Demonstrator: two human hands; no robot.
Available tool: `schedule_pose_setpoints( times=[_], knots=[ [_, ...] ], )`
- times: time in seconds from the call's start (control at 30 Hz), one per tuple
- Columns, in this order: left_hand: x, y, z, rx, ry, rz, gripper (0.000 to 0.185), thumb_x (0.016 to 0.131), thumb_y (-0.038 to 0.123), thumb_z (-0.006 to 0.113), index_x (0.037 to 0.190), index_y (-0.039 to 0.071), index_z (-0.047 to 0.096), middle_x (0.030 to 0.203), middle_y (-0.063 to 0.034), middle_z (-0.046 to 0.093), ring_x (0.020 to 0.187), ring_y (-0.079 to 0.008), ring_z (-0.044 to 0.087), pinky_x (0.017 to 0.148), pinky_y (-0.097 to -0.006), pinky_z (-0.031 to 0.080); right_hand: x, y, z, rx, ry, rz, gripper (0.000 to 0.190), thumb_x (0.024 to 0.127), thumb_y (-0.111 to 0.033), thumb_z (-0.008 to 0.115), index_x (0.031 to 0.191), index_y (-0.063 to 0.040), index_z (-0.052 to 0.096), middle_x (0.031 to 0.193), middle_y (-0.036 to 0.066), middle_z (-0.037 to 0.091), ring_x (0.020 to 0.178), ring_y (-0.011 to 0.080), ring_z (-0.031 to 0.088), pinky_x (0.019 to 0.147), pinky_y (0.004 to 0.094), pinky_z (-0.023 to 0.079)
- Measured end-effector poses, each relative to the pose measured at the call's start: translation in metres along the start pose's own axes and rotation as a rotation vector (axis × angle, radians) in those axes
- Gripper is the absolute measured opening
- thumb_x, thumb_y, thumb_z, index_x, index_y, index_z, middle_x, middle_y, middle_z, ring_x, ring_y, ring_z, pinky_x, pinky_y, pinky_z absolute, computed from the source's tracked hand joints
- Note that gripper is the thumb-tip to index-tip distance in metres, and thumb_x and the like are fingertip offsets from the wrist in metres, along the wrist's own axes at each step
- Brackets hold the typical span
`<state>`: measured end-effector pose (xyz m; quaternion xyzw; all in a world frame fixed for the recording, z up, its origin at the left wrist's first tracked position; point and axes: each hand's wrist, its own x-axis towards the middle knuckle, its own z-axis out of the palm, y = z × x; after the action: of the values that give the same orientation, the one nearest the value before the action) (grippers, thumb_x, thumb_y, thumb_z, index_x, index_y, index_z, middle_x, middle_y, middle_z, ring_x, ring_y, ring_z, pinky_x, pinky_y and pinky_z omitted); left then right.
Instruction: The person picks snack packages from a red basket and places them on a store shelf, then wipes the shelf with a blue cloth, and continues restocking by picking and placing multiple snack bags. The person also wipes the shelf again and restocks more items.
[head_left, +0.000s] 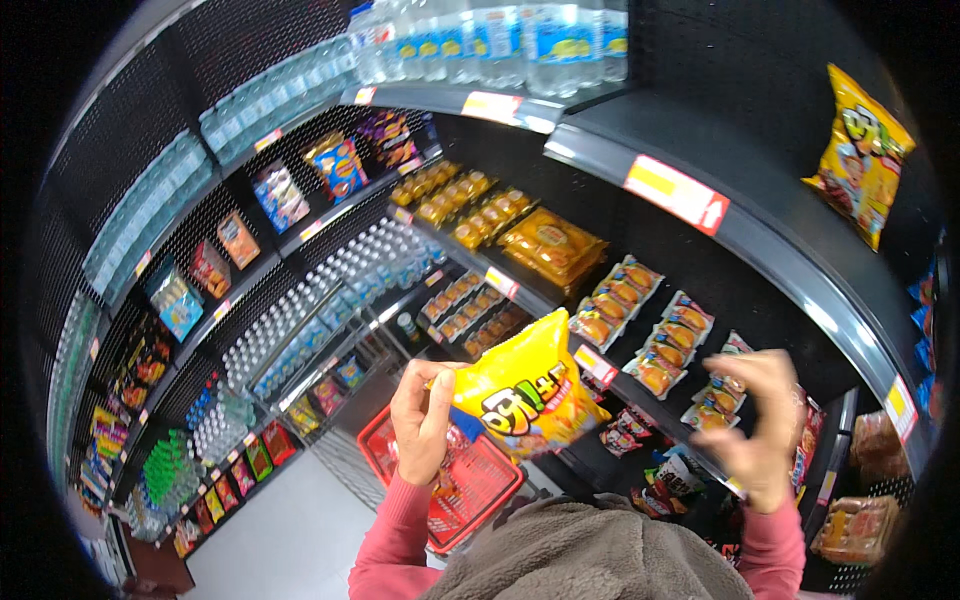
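Note:
My left hand (421, 416) pinches the edge of a yellow snack bag (529, 386) between thumb and fingers. The bag bears printed writing and hangs above a red plastic shopping basket (487, 487). To the right, my right hand (757, 427) is blurred, its thumb and fingers spread with nothing between them. It hovers in front of a shelf row of packaged buns (716, 401). A similar yellow snack bag (862, 157) stands on the upper shelf at the far right. What lies inside the basket is partly hidden by my left hand and the bag.
Curving shelves hold rows of bottled water (330, 300), gold-wrapped packs (553, 244) and wrapped buns (619, 300). A metal shelf edge with price tags (675, 191) juts out before me. A wire rack (345, 457) stands left of the basket, beside the pale floor (277, 525).

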<state>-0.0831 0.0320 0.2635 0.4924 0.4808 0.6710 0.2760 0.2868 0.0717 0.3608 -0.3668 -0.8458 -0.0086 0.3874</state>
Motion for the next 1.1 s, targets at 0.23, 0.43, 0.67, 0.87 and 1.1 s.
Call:
schedule_pose_setpoints(
  times=[0.23,0.43,0.67,0.87,1.1],
  knots=[
    [-0.001,0.059,0.063,-0.092,-0.248,0.006,0.016,0.109,0.014,0.059,0.1,0.001,0.059,0.109,-0.0135,0.074,0.094,-0.0119,0.065,0.088,-0.0288,0.052,-0.042,-0.018,0.062,0.803,-0.367,0.482,0.12,0.07,-0.047,0.098,0.16,0.001,0.033,0.147,0.024,0.058,0.138,0.0353,0.057,0.115,0.0458,0.046],
    [0.001,0.069,0.083,-0.1,-0.411,0.04,0.011,0.109,0.007,0.056,0.105,-0.003,0.059,0.115,-0.0203,0.075,0.108,-0.0221,0.071,0.097,-0.034,0.053,-0.062,-0.017,0.061,0.849,-0.364,0.491,0.104,0.081,-0.049,0.09,0.154,0.002,0.038,0.137,0.02,0.066,0.126,0.0299,0.065,0.108,0.0416,0.049],
    [0.016,0.066,0.098,-0.333,-0.649,0.007,0.089,0.08,0.024,0.093,0.149,-0.004,0.043,0.152,-0.0218,0.055,0.136,-0.0295,0.059,0.112,-0.0416,0.049,-0.043,-0.015,0.017,0.813,-0.124,0.417,0.096,0.079,-0.041,0.093,0.151,0.0,0.044,0.134,0.017,0.069,0.122,0.0267,0.067,0.105,0.0408,0.051],
    [0.033,0.098,0.116,0.05,-0.932,0.097,0.101,0.07,0.023,0.102,0.148,-0.004,0.046,0.144,-0.0162,0.06,0.131,-0.0246,0.061,0.111,-0.0397,0.049,-0.002,-0.018,-0.05,0.696,0.08,0.265,0.089,0.078,-0.039,0.095,0.145,-0.001,0.048,0.13,0.018,0.071,0.12,0.0272,0.07,0.101,0.0406,0.055],
    [0.083,0.176,0.186,-0.204,-0.948,0.192,0.083,0.08,0.013,0.094,0.146,-0.004,0.047,0.135,-0.0126,0.066,0.123,-0.0222,0.066,0.108,-0.0384,0.052,0.037,-0.028,-0.146,0.106,0.209,0.141,0.105,0.075,-0.038,0.098,0.155,0.002,0.042,0.134,0.012,0.068,0.12,0.0176,0.066,0.101,0.0351,0.055]
  ],
)
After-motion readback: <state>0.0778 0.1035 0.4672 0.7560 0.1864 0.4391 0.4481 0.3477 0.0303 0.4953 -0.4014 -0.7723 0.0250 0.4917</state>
